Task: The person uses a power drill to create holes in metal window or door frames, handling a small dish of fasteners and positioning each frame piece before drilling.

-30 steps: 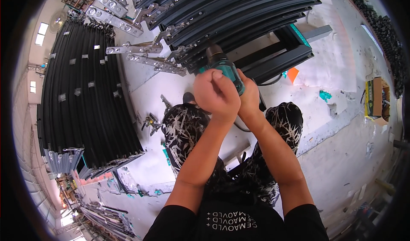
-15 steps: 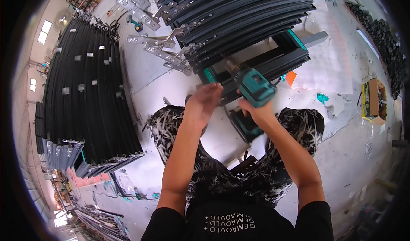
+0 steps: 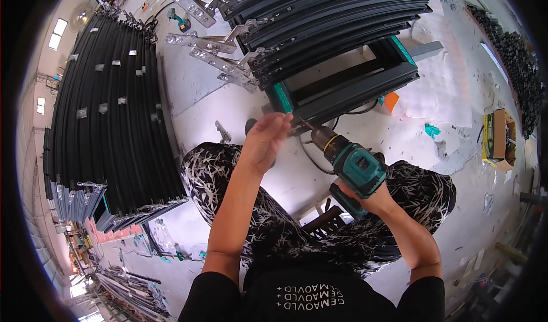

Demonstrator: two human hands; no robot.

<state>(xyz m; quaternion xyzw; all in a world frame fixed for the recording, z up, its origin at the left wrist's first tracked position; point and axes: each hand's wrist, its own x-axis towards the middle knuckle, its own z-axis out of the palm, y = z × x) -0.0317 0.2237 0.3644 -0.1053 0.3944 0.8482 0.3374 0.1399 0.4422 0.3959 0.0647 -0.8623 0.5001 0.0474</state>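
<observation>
My right hand (image 3: pixel 371 196) is wrapped round the handle of a teal and black cordless drill (image 3: pixel 359 165) above my right knee. The drill's bit points up and left, to a spot just beside my left fingertips. My left hand (image 3: pixel 266 142) is closed in a pinch at the near left corner of a black metal frame (image 3: pixel 365 88); whatever lies between its fingertips is too small to name. This frame has green strips at its ends and is the nearest of a stack of dark frames (image 3: pixel 331 19) with silver hinge arms (image 3: pixel 220 65) sticking out on the left.
Another long stack of black frames (image 3: pixel 114 116) stands to the left. A second cordless drill (image 3: pixel 179 20) lies on the floor beyond it. To the right are an open yellow and brown carton (image 3: pixel 499 139), an orange piece (image 3: pixel 391 102) and green scraps (image 3: pixel 432 130). A cable (image 3: pixel 311 153) runs beneath the frame.
The drill in my right hand has come back toward me and to the right, away from the frame. My left hand has shifted slightly, its fingers now pinched close to the bit's tip.
</observation>
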